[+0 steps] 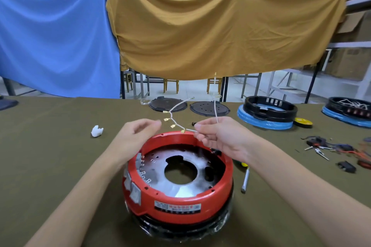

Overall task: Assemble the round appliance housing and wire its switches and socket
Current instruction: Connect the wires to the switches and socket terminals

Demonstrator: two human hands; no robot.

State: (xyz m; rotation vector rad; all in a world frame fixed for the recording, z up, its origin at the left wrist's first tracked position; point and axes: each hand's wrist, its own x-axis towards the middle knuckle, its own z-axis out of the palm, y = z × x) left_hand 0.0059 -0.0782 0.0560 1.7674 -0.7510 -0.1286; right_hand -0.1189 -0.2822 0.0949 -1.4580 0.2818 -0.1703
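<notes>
A red round housing [180, 212] stands on a black base at the table's near centre, with a silver metal plate [180, 188] inside and white switches [133, 188] set in its left wall. My right hand [218, 136] pinches a white wire harness [176, 122] with several brass terminals, held above the housing's far rim. One strand rises straight up from that hand. My left hand [138, 134] hovers just left of the harness with fingers loosely curled, holding nothing.
A screwdriver [245, 178] lies right of the housing. Loose wires and connectors [337, 148] are scattered at the right. Two black lids [208, 108] and two black housings on blue rings [267, 112] sit at the back. A white crumpled scrap [97, 130] lies left.
</notes>
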